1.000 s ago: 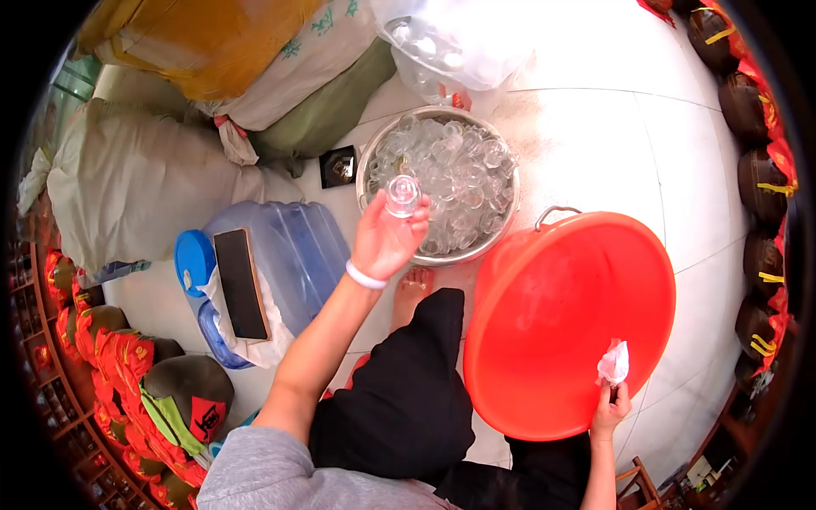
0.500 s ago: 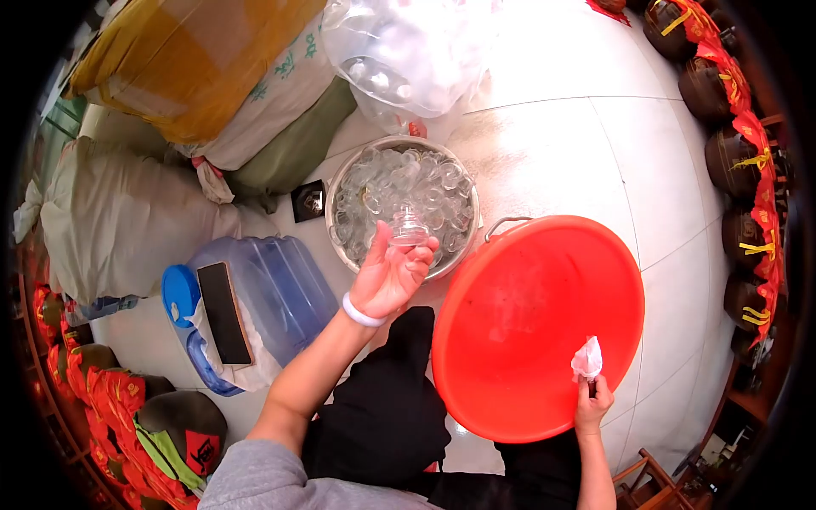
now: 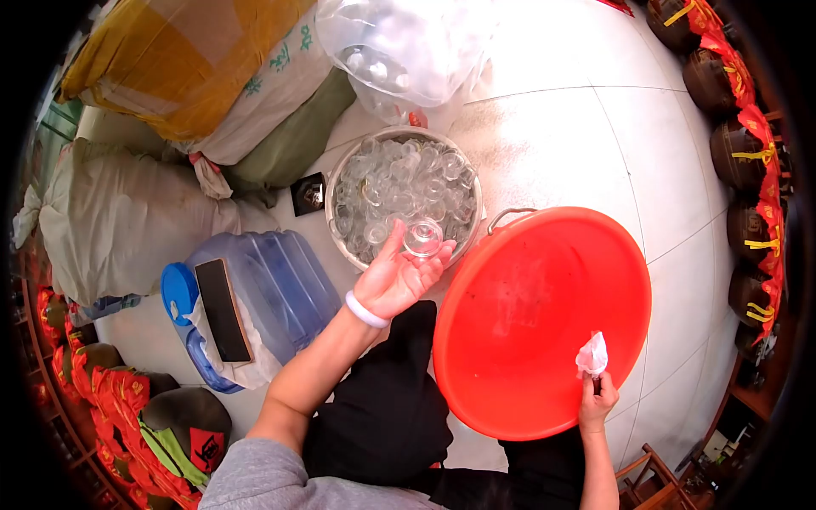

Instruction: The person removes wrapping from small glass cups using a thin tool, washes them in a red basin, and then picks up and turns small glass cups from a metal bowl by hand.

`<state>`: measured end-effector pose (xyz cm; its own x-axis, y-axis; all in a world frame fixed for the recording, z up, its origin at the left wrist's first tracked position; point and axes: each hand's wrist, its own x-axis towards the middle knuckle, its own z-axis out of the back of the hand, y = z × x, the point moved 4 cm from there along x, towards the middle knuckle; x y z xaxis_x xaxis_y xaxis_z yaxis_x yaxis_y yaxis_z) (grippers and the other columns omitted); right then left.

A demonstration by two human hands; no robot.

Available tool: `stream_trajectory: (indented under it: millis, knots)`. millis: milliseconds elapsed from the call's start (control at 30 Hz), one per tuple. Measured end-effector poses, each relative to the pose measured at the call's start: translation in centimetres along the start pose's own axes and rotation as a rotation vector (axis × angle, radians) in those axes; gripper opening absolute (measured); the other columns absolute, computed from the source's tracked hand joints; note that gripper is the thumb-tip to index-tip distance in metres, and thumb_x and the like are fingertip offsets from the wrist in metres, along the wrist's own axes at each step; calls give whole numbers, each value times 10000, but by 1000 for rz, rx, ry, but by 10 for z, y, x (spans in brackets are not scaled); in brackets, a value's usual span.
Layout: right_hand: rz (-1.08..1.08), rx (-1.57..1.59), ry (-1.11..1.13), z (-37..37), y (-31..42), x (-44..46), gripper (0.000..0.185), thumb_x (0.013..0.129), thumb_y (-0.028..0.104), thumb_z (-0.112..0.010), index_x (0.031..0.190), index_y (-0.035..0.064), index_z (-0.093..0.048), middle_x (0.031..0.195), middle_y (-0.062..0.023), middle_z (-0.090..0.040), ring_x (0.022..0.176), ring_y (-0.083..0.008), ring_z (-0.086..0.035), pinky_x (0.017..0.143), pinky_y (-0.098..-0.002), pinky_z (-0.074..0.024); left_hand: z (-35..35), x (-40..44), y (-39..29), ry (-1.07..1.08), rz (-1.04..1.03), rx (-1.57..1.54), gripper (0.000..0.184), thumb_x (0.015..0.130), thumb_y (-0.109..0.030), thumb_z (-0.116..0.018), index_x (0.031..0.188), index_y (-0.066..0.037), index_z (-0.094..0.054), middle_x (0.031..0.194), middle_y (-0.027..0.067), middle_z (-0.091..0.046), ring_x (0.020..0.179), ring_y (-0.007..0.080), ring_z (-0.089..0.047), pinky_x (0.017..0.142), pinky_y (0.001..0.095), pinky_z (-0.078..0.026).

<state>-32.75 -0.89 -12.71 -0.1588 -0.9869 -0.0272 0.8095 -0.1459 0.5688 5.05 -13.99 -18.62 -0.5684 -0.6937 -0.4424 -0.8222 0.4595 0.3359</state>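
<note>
My left hand (image 3: pixel 394 279), with a white band at the wrist, holds a small clear glass cup (image 3: pixel 422 239) between thumb and fingers, its round end turned up toward me. Below and beyond it is a round metal basin (image 3: pixel 335 229) heaped with similar clear glass pieces (image 3: pixel 399 183). My right hand (image 3: pixel 597 403) is closed round the dark handle of a tool, with a white cloth-like wrap (image 3: pixel 592 354) on its upper end. This wrapped end is over the right inner side of a large red plastic tub (image 3: pixel 518 340), which stands tilted by my legs.
On the left lies a blue water jug (image 3: pixel 280 289), with a phone (image 3: pixel 224 310) and white cloth on it. Large sacks (image 3: pixel 127 221) and a taped bundle (image 3: pixel 187 68) stand behind. A clear plastic bag (image 3: pixel 408 51) is beyond the basin. Dark jars (image 3: pixel 738 155) with red cloth line the right.
My left hand has shifted slightly to the right and turned, tipping the glass cup so its round end faces me. My right hand keeps its grip nearly in place. The view has shifted a little.
</note>
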Motion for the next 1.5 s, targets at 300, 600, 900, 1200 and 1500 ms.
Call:
stream_trajectory:
  millis: [300,600,900,1200,1500]
  knots:
    - [30,2,-13,0,4,2,75,773,-23,-619,781,-14,-545,575,-82,-562,460,-128,-476,444,-257,-368,0,-2,-3,11,-22,61,577,904,-437,-481,1207,51,-427,1276,225,-459,1089,316,-535,902,402,-486]
    - [23,-10,-16,-1,5,2,109,784,10,-648,777,-14,-542,556,-77,-528,449,-136,-448,434,-263,-348,-3,-6,-7,-51,-190,321,540,903,-403,-503,1234,16,-429,1239,191,-501,1156,321,-493,958,430,-442]
    - [34,-13,-21,-1,4,2,105,785,8,-645,786,-16,-543,537,-73,-474,445,-129,-410,427,-267,-326,-26,-15,-11,-6,-496,607,415,844,-56,-604,1227,-84,-448,1154,168,-546,1111,355,-527,927,455,-469]
    - [28,-12,-16,-1,6,2,92,785,-2,-635,797,-18,-546,557,-83,-519,454,-131,-452,434,-263,-348,-22,-10,-11,166,-342,535,529,848,-92,-591,1314,-13,-353,1367,194,-360,1229,363,-414,970,378,-462]
    - [41,-32,0,-1,2,1,84,784,-3,-636,806,-19,-556,578,-86,-553,461,-142,-476,443,-267,-366,-16,-7,-10,213,-184,250,488,846,-108,-553,1288,21,-391,1382,240,-325,1250,391,-377,1007,390,-433]
